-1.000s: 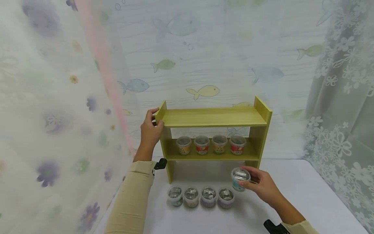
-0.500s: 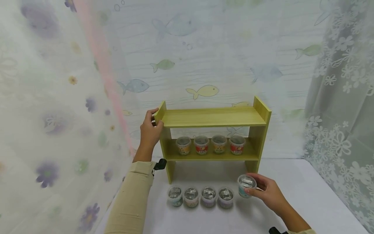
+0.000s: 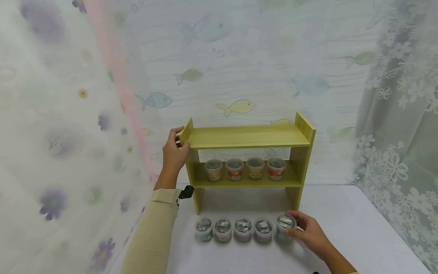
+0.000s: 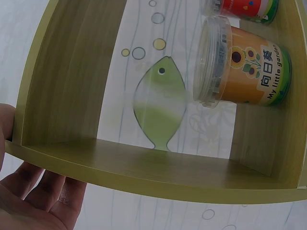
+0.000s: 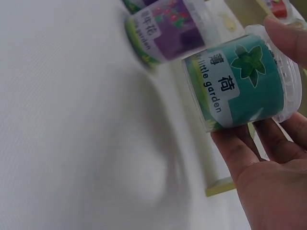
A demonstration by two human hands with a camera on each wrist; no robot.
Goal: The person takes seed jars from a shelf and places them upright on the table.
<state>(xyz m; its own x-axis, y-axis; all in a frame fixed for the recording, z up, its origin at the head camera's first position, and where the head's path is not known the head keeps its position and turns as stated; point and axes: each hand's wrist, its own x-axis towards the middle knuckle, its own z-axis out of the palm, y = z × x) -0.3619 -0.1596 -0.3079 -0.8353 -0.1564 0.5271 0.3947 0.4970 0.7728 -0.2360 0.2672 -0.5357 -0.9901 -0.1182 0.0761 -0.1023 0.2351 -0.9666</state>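
Currently | right fingers (image 5: pixel 235 149) curled round teal cup (image 5: pixel 247 81), silvery contents (image 3: pixel 286 219) inside | left fingers (image 4: pixel 45 191) pinch shelf (image 3: pixel 249 137) bearing four cups (image 3: pixel 234 170)

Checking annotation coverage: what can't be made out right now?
- Red tub: left wrist, top edge cuts it off.
- Thumb of left hand: left wrist, left edge crops it.
- Nearer purple tub, label's first character: right wrist, blurred.
- Teal tub, label: head, thumb of right hand partly covers it.

The right hand (image 5: pixel 276 177) grips a teal-labelled tub (image 5: pixel 240 84) near a purple-labelled tub (image 5: pixel 168 31).
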